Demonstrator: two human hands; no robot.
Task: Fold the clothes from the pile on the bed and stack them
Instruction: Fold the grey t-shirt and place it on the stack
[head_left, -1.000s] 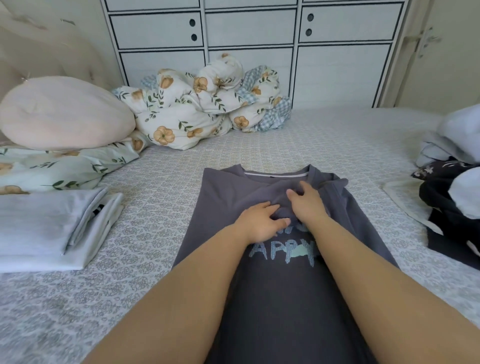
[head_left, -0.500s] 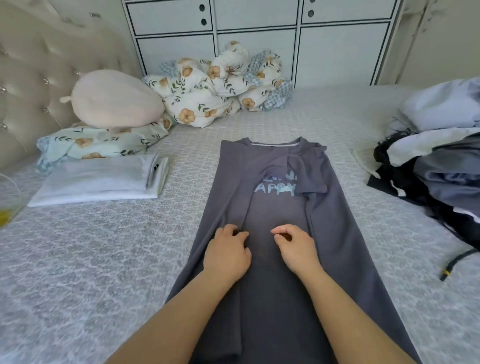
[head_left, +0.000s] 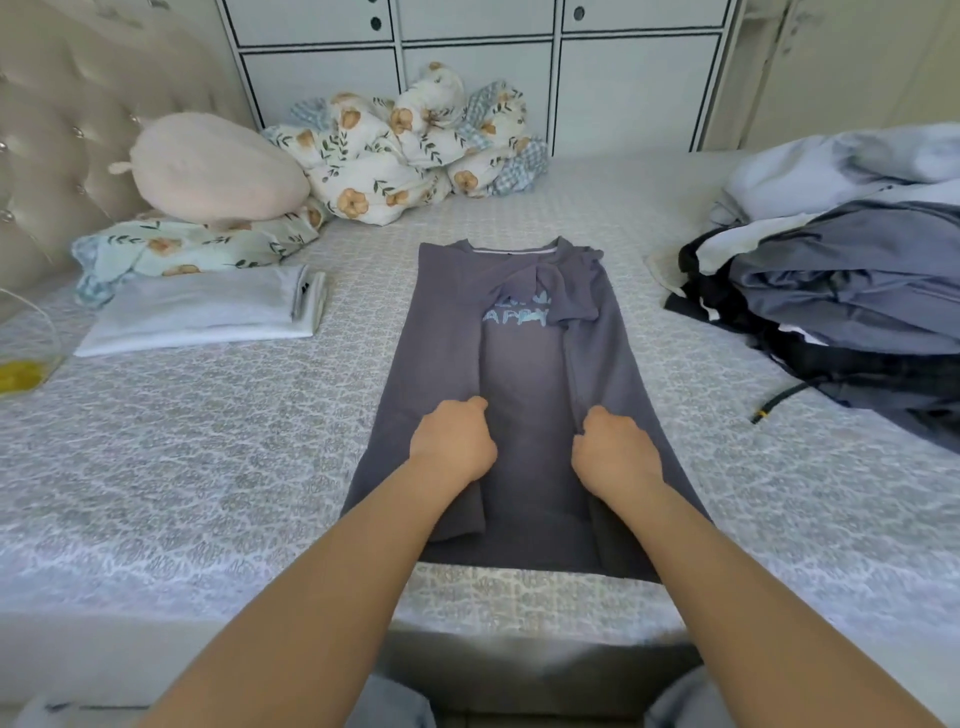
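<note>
Bed (head_left: 218, 467), patterned cover, cupboards behind. Left hand (head_left: 453, 441) and right hand (head_left: 613, 448) curled, grip apparently on the inner edges of the folded-in side panels of the grey shirt (head_left: 519, 374); pinch itself hidden. Shirt mid-bed, flat, long axis running away, collar far, hem near. Soft, light, limp, likely to slide open; best held at hem corners. Folded white stack (head_left: 208, 312) left, unfolded pile (head_left: 841, 291) right.

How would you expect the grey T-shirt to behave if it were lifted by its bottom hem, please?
The grey T-shirt would probably go limp and droop, since its folded-in sides already wrinkle near the collar. Those side flaps would likely fall open unless both are held. It looks thin and light, so the left hand and right hand should manage easily.
</note>
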